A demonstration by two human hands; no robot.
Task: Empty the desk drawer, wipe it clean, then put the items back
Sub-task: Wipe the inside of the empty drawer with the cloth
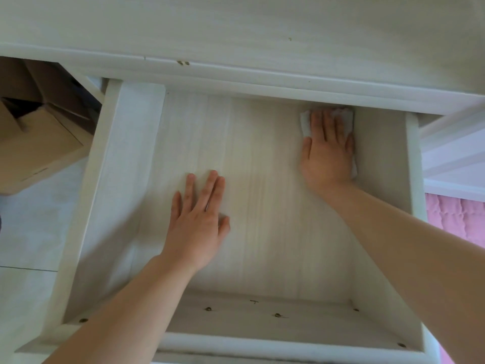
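Right hand [326, 151] presses cloth [305, 123] flat (left hand [195, 222] splayed).

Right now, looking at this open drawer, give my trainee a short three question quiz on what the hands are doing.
1. True or false: the pale wooden drawer holds pens and papers.
2. Which hand presses the white wiping cloth? A) left hand B) right hand
3. Fill in: the cloth sits near the drawer's far ____ corner.

Key: 1 false, nothing but hands and cloth shows inside. 2 B; the left hand lies flat on the drawer floor. 3 right.
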